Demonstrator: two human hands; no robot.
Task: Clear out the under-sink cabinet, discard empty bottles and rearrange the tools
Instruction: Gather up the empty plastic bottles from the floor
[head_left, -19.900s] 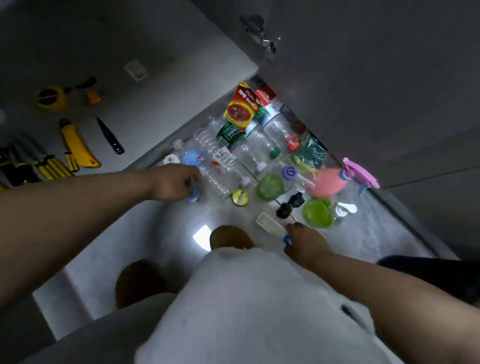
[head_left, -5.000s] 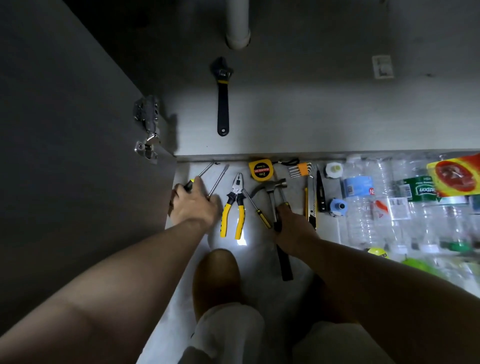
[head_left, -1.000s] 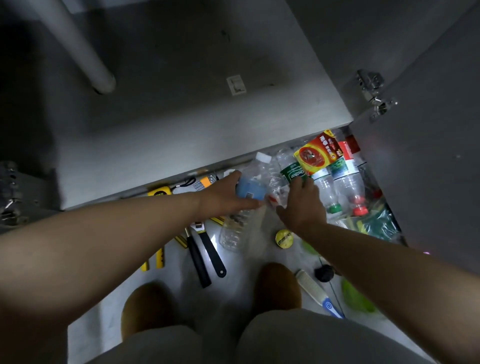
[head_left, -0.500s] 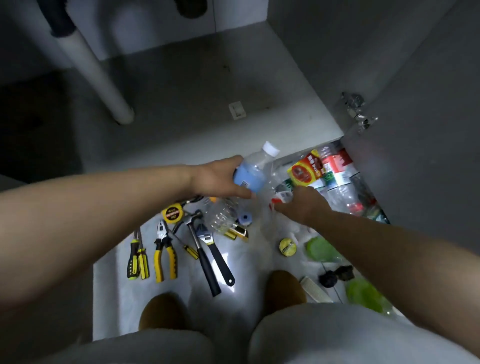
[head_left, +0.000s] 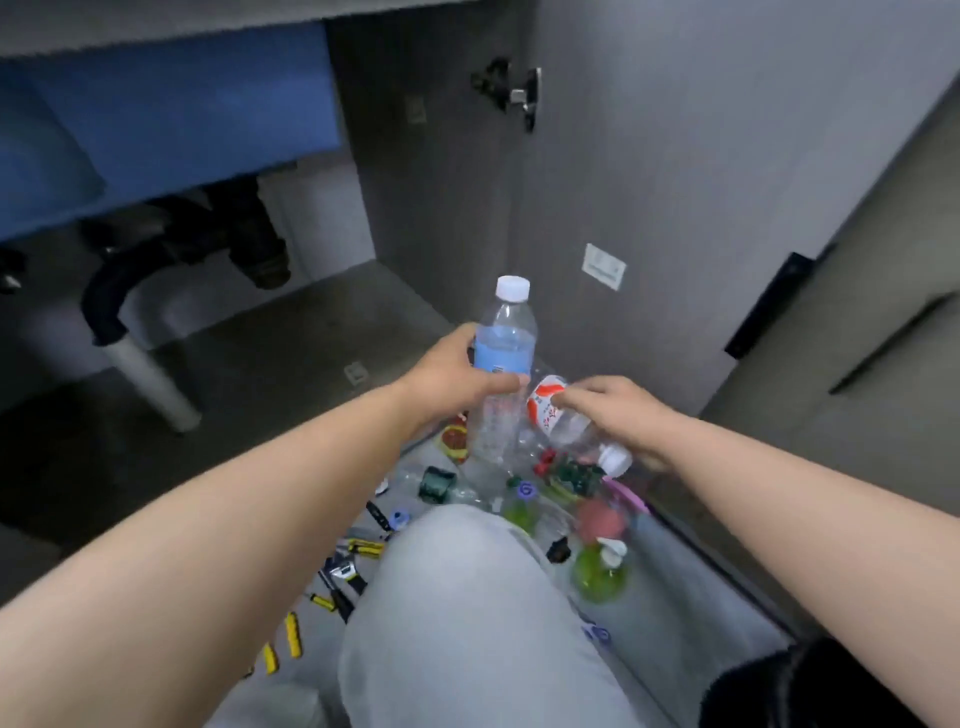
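My left hand (head_left: 451, 375) grips a clear plastic bottle with a blue label (head_left: 505, 347) and white cap, held upright above the floor. Beside it my right hand (head_left: 618, 410) holds a second clear bottle with a red-and-white label (head_left: 563, 423), tilted with its white cap pointing down to the right. Both are raised in front of the open under-sink cabinet (head_left: 291, 338). Below them on the floor lie more bottles and containers (head_left: 597, 519), and yellow-handled tools (head_left: 337, 577) lie to the left of my knee.
The cabinet's open door (head_left: 649, 182) stands to the right with its hinge (head_left: 511, 93). A black drain trap and white pipe (head_left: 150, 384) hang inside the cabinet at left. My knee in light trousers (head_left: 467, 613) hides much of the floor. A green spray bottle (head_left: 600, 571) lies at right.
Both hands have lifted their bottles off the floor and higher. My view has tilted up, showing the cabinet's interior, drain trap and door.
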